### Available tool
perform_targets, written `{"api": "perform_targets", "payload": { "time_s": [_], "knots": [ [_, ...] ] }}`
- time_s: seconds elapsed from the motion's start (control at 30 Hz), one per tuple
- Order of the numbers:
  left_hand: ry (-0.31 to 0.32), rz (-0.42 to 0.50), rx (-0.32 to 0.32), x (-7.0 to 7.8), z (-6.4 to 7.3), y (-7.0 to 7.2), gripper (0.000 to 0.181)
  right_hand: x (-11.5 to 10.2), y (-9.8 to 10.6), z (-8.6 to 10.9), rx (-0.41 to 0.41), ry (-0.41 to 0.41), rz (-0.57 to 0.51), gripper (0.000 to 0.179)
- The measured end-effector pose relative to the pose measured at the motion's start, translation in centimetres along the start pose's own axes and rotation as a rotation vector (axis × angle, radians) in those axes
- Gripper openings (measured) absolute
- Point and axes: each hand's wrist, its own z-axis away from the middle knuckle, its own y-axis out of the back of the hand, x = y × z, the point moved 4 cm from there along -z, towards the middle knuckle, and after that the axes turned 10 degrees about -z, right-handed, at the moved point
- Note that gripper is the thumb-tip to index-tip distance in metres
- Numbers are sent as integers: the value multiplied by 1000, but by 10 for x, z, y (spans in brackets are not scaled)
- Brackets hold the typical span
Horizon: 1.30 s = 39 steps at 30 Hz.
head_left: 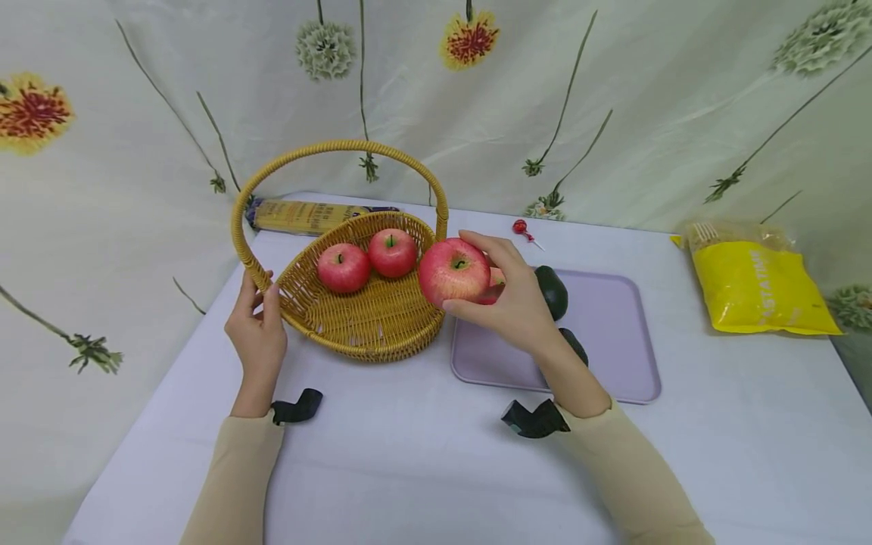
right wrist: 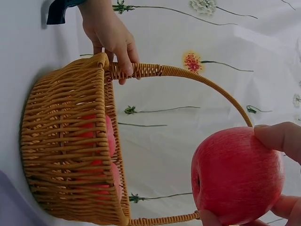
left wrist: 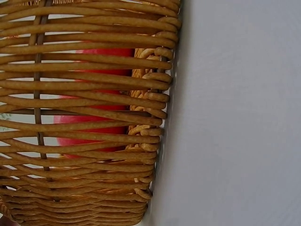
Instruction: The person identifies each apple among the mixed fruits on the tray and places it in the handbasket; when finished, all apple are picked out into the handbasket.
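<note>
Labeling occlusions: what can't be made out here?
Head view: rear apple, mostly behind held apple and right hand.
Head view: lower dark green item, partly behind right forearm.
Left wrist view: left hand, mostly cut off at bottom left.
Left wrist view: apples in basket, outlines broken by its weave.

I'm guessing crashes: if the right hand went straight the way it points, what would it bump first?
Most likely the wicker basket handle, on its right side in the head view. The red apple in the right hand would bump it first, but depth is unclear, so it might slip past.
</note>
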Motion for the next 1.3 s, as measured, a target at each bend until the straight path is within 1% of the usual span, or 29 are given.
{"api": "perform_targets", "payload": {
  "time_s": [0.2, 0.3, 0.47, 0.67, 0.8, 1.0, 1.13, 1.3],
  "knots": [
    [3, -6, -3, 0, 0, 0, 40, 7, -24, -16, -23, -44, -29, 75],
    [4, -5, -3, 0, 0, 0, 40, 10, -38, -23, -47, -32, -17, 75],
    [-2, 2, 4, 0, 0, 0, 40, 16, -58, -32, -106, -7, 44, 76],
    [-5, -4, 3, 0, 0, 0, 40, 27, -79, -40, -184, -30, 145, 77],
    [3, -16, 2, -1, 0, 0, 41, 33, -91, -46, -221, -44, 184, 77],
    [4, -9, 1, -2, 0, 0, 42, 39, -106, -53, -277, -95, 190, 77],
    [7, -4, 0, -2, 1, 0, 42, 42, -114, -58, -295, -135, 203, 79],
    [7, -9, 1, -2, 1, 0, 42, 46, -124, -63, -312, -151, 213, 80]
  ]
}}
